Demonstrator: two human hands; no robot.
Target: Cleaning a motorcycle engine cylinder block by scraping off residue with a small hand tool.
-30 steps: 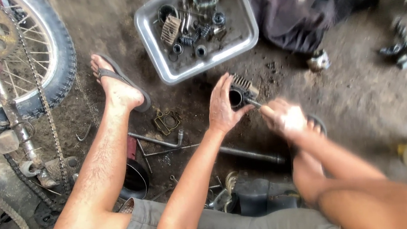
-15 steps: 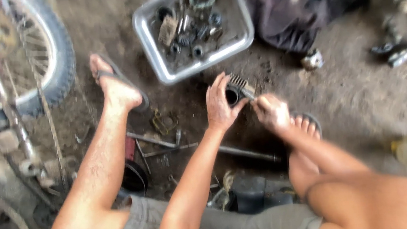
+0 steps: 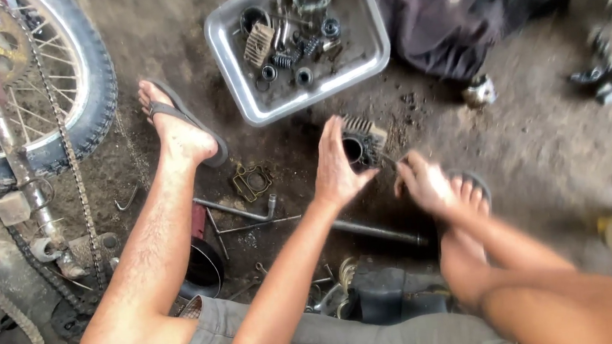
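A finned metal engine cylinder (image 3: 364, 142) with a dark round bore stands on the dirt floor between my feet. My left hand (image 3: 336, 165) rests against its near left side, fingers up and spread, steadying it. My right hand (image 3: 423, 181) is closed around a thin tool whose tip touches the cylinder's right side; the tool itself is mostly hidden and blurred.
A metal tray (image 3: 236, 61) of springs, rings and small engine parts lies beyond the cylinder. A motorcycle wheel (image 3: 88, 80) with chain stands at left. A gasket (image 3: 250, 180), wrenches (image 3: 239, 210) and a rod (image 3: 381, 232) lie on the floor; dark cloth (image 3: 448, 27) at the back.
My left hand has stayed on the cylinder while my right hand shifted slightly along its right side with the tool. The view has drifted a little.
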